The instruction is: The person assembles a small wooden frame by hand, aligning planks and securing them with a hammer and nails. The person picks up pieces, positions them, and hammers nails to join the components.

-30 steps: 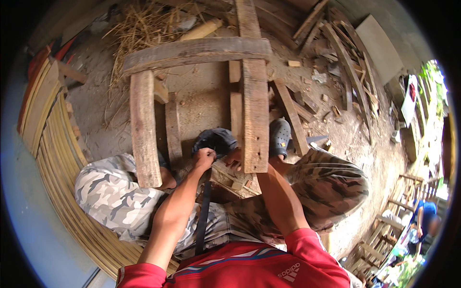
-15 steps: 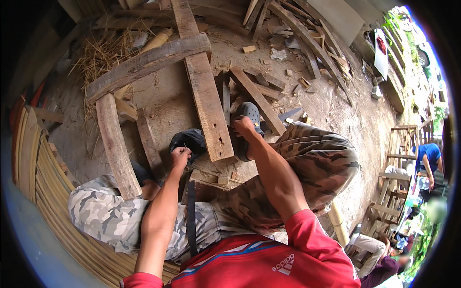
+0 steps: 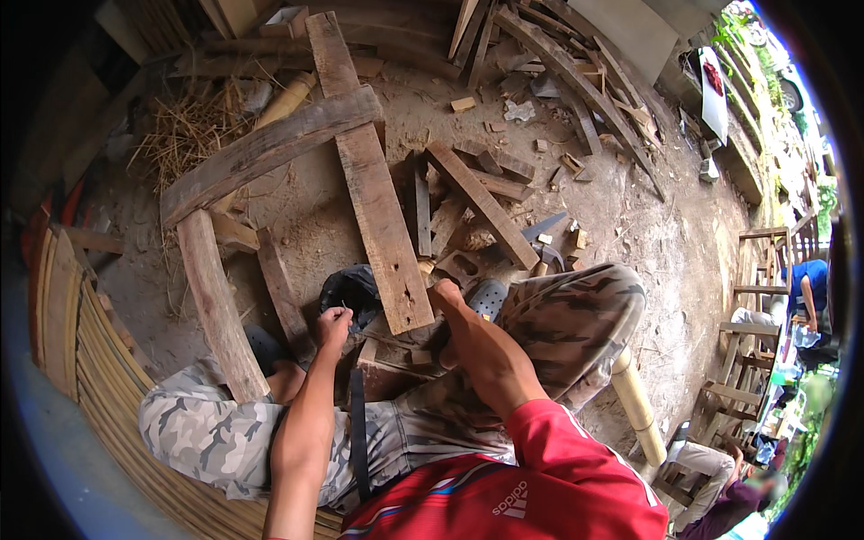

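My left hand (image 3: 334, 327) is closed in a pinch beside a black plastic bag (image 3: 352, 297). A thin, pale thing, too small to name, shows at its fingertips. My right hand (image 3: 444, 294) is closed at the right edge of a long wooden plank (image 3: 382, 216), near its near end; whatever its fingers hold, if anything, is hidden. That plank crosses under a curved wooden crosspiece (image 3: 270, 139), which joins a wooden leg (image 3: 211, 288) on the left. Two nail holes or dark marks show near the plank's near end.
A loose board (image 3: 481, 202) and a handsaw blade (image 3: 543, 227) lie right of the plank. Offcuts and long curved timbers (image 3: 558, 63) are scattered farther back. Straw (image 3: 193, 135) heaps at far left. Stacked strips (image 3: 99, 351) line the left. People sit at far right among wooden frames (image 3: 751, 333).
My right hand has come back nearer to me, from beside the clog to the plank's near end. My right foot and knee have shifted too. My left hand stays by the black bag.
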The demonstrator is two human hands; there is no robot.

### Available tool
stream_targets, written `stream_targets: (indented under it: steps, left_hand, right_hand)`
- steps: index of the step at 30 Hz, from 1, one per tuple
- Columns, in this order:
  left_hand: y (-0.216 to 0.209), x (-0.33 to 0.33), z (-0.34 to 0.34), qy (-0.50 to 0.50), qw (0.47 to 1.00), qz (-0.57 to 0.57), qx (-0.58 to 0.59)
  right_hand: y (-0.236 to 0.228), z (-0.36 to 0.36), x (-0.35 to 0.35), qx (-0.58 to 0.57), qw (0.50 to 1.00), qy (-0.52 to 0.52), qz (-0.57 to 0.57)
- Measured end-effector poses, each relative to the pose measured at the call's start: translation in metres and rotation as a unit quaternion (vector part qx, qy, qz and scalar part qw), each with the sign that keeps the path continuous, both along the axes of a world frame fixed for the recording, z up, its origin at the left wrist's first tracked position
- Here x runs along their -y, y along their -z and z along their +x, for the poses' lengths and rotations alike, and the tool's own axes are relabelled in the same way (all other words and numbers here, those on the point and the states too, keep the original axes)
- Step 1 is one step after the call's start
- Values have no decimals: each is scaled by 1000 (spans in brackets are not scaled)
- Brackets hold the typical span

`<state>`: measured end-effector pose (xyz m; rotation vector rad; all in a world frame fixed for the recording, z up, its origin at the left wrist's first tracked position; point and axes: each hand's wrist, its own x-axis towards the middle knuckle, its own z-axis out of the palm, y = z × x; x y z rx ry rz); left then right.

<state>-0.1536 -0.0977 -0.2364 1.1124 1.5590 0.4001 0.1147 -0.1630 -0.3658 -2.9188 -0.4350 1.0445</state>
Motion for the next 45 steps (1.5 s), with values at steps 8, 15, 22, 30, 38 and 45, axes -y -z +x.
stream_targets:
  steps: [8, 15, 22, 30, 38, 45]
  left_hand:
    - [-17, -17, 18, -84, 992, 15, 94]
    - [-53, -42, 52, -61, 987, 75, 129]
    - [-35, -13, 50, -68, 989, 4, 131]
    - [-34, -8, 30, -27, 997, 34, 59]
    - [-57, -22, 47, -100, 989, 30, 105]
    - [-100, -45, 62, -149, 967, 105, 176]
  right_hand:
    - [-140, 100, -29, 99, 963, 10, 252]
    - [-153, 274, -13, 89, 986, 26, 141]
    - [-57, 281, 118, 25, 982, 168, -86]
    - [-49, 270, 123, 17, 989, 63, -136]
    - [-51, 338, 140, 73, 965, -145, -204]
    - [-160, 322, 40, 287, 908, 187, 243]
